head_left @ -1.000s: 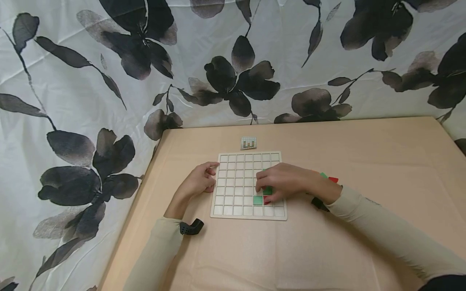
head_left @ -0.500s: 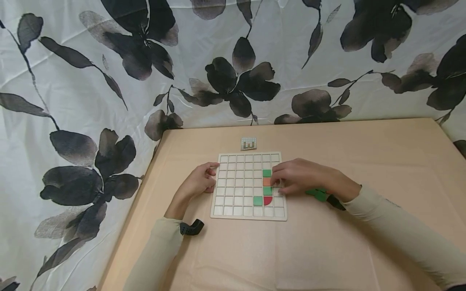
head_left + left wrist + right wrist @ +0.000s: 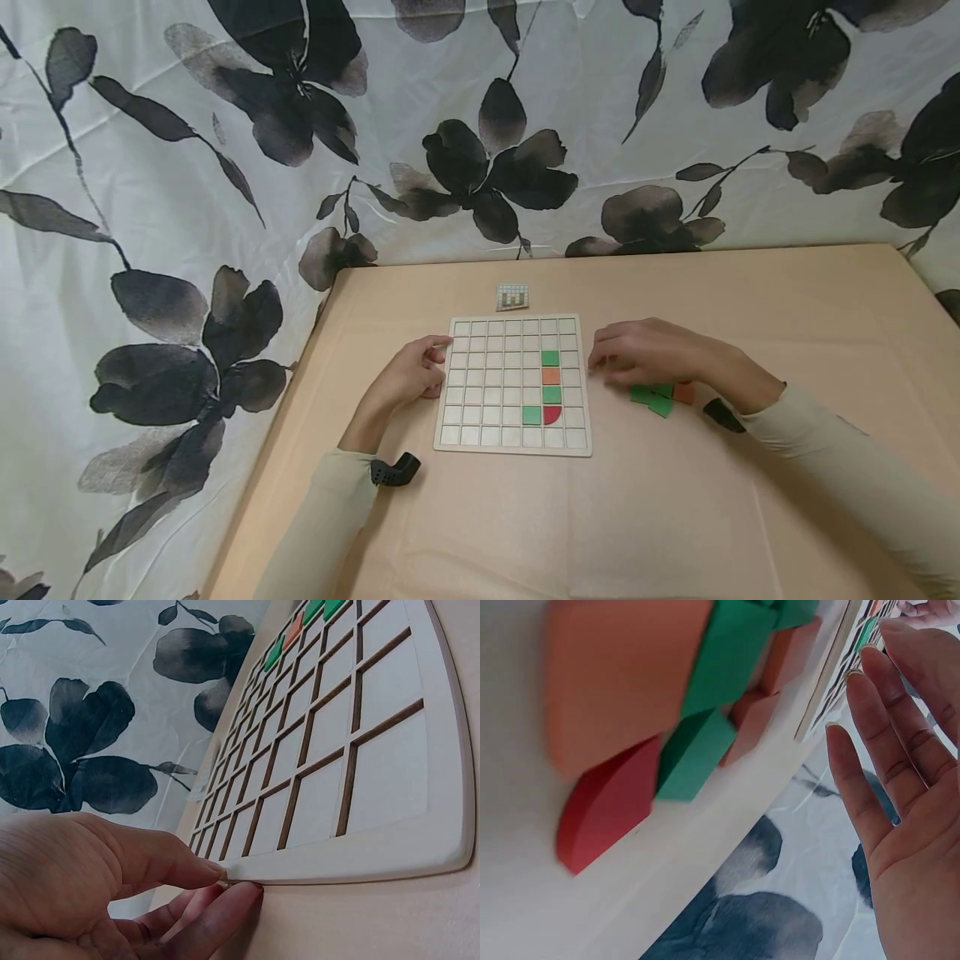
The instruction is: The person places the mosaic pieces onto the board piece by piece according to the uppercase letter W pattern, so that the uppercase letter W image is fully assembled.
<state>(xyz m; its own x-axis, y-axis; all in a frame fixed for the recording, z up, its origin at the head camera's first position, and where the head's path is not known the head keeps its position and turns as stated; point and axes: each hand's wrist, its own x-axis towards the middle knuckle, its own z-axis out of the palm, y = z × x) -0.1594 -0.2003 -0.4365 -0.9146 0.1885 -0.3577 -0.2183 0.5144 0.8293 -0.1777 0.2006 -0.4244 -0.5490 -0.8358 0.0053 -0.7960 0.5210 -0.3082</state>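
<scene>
Board [image 3: 493, 415] | left hand [image 3: 408, 370]: touching edge | right hand [image 3: 654, 352]: beside opposite edge

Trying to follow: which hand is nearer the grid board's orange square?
Right. The right hand is off the grid board, close right of the orange square; the left hand is farther, at the board's left edge.

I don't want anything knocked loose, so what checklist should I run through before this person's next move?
1. Left hand steadying the board: ok, it touches the left edge.
2. Right hand free: ok, the right wrist view shows it holding nothing.
3. Placed pieces in separate cells: ok, three green, one orange, one red.
4. Loose pieces close by: ok, right of the board, near the right hand.
5. Loose pieces sorted by colour: not ok, green, orange and red lie mixed.
6. Layout matches the small card: cannot tell, its details are too small.
</scene>
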